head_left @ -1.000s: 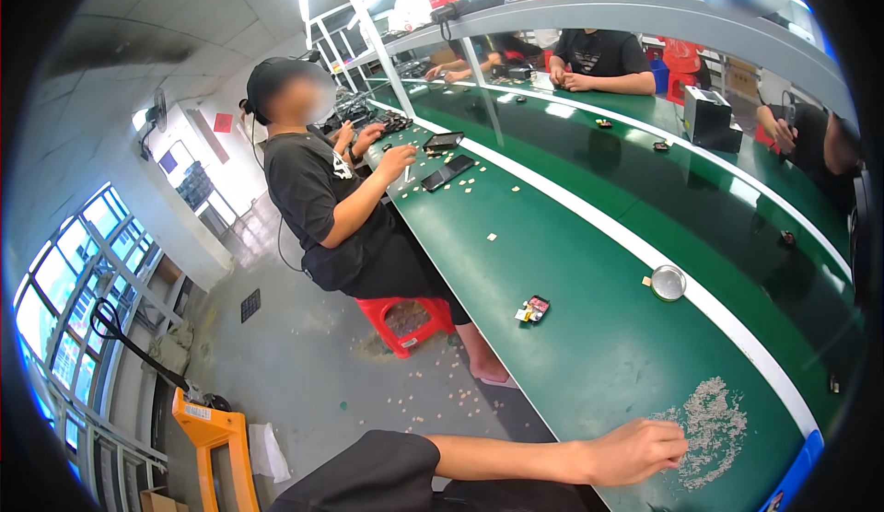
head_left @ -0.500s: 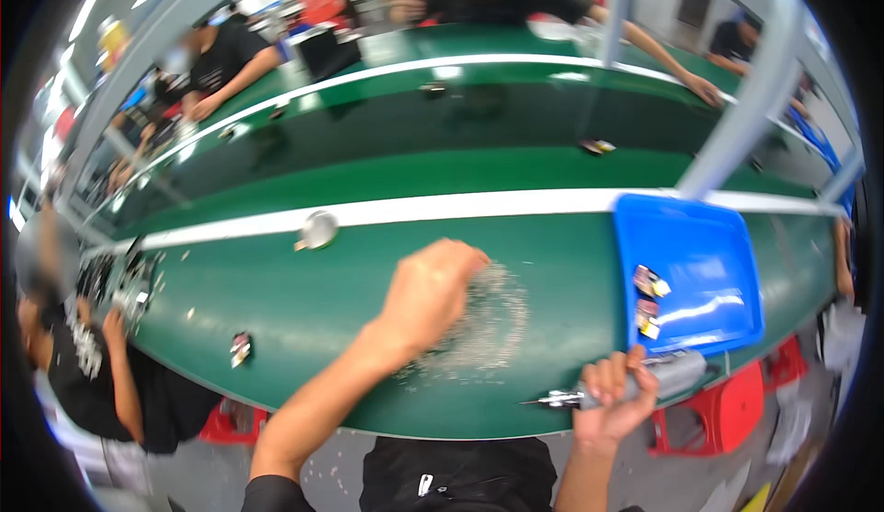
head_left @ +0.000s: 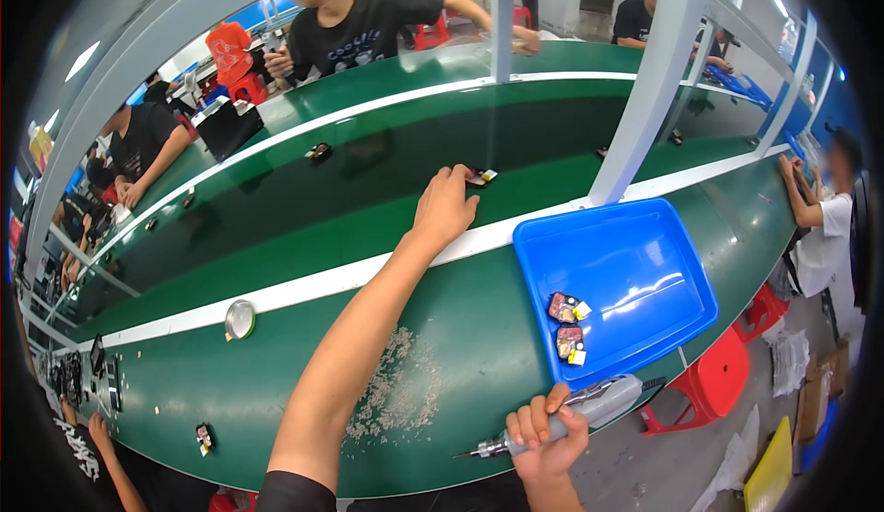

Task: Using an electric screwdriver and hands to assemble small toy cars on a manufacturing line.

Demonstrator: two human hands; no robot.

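My left hand [head_left: 446,208] reaches over the white rail onto the dark conveyor belt. Its fingers are stretched out and the thumb stands apart. Just beside the fingertips lies a small dark part with a white and yellow tag [head_left: 482,178]; whether they touch it I cannot tell. Low on the right, my right hand [head_left: 547,438] is wrapped round a grey electric screwdriver [head_left: 603,403], its thin bit pointing left over the table edge. A scatter of tiny pale pieces [head_left: 405,388] covers the green table [head_left: 258,365] next to my left forearm, which hides part of it.
Right of the scatter sits a blue tray [head_left: 635,226] holding two small tagged parts [head_left: 569,323]. A round tin [head_left: 240,319] and another tagged part [head_left: 203,438] lie to the left. A grey post [head_left: 645,98] rises behind the tray. Co-workers sit around; a red stool [head_left: 709,378] stands at right.
My left hand has gone from above the pale pieces forward to the belt, and its fingers have straightened. The view has swung right. The screwdriver is still in my right hand.
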